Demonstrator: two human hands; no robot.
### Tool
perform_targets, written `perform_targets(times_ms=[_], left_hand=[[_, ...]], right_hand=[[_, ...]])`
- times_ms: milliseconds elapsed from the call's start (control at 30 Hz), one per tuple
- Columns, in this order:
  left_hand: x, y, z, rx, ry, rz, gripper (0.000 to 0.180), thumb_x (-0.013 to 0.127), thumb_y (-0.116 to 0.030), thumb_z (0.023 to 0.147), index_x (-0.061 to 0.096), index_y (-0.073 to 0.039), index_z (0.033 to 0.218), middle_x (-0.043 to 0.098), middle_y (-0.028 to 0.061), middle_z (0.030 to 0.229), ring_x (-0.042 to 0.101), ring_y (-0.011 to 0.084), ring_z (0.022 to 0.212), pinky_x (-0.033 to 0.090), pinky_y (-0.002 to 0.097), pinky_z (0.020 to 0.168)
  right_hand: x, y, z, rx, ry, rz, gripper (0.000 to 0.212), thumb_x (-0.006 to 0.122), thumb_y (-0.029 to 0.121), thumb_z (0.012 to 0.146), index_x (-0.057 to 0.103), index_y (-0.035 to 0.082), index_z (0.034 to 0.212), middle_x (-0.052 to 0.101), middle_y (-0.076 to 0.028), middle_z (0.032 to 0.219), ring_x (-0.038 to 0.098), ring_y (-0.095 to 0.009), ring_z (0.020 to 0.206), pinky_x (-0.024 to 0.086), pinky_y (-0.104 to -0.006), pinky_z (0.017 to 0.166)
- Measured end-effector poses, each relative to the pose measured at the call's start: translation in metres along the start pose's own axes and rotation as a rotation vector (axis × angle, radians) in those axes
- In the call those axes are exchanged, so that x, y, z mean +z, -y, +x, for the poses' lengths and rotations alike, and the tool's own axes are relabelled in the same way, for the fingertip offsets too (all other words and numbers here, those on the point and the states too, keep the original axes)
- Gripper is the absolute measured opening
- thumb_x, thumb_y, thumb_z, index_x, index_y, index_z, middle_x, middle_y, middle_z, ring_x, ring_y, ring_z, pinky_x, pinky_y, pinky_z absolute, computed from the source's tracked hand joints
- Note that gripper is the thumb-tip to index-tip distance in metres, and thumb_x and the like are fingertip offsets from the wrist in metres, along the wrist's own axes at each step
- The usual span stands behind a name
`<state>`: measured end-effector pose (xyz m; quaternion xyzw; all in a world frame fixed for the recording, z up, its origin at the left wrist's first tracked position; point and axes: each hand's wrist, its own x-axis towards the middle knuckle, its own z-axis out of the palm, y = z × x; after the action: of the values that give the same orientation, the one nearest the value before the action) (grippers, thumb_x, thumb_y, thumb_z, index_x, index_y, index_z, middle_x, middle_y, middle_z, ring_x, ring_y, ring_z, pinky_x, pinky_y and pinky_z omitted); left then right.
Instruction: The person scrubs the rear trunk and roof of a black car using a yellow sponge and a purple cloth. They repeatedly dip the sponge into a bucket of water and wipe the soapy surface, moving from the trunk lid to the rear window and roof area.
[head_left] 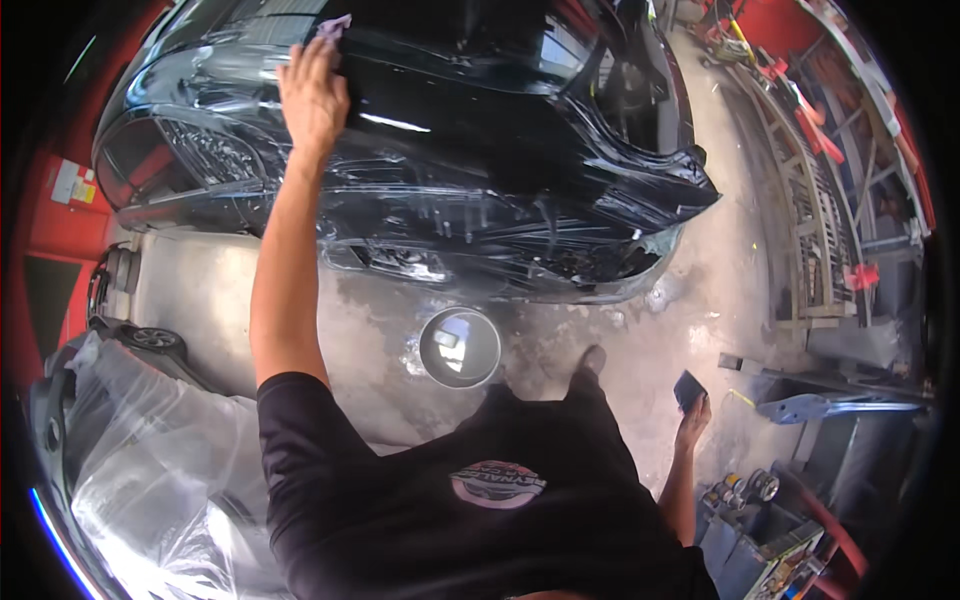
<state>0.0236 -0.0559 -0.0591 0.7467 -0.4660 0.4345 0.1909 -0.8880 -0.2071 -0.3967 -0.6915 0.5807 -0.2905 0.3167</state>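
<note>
My left hand [314,100] is stretched far forward over the black car [440,120], its fingers at a small crumpled purple piece [334,27], a cloth or a sheet. That piece pokes out beyond my fingertips and appears held against the car; most of my grip on it is hidden. Thin, wrinkled clear plastic film covers much of the car body. My right hand [693,424] is low at my right side, away from the car, its fingers closed on a dark flat square pad [689,391].
A round bucket of liquid [460,347] stands on the wet concrete floor between me and the car. Behind left, a plastic-covered vehicle [150,460] is close. Metal racks [810,230] line the right side, and a cart [760,540] stands behind right.
</note>
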Motion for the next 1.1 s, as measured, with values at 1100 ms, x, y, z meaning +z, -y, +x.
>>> perform_targets(times_ms=[1100], left_hand=[[0.005, -0.421, -0.127, -0.248, 0.212, -0.231, 0.074, 0.074, -0.009, 0.085, 0.051, -0.012, 0.155, 0.042, 0.0095, 0.168, 0.03, 0.0458, 0.159, 0.022, 0.0722, 0.126]], right_hand=[[0.004, 0.213, 0.274, -0.236, 0.407, 0.536, 0.052, 0.044, 0.04, 0.117, 0.064, -0.006, 0.127, 0.07, -0.017, 0.111, 0.068, -0.024, 0.096, 0.059, -0.0382, 0.084]])
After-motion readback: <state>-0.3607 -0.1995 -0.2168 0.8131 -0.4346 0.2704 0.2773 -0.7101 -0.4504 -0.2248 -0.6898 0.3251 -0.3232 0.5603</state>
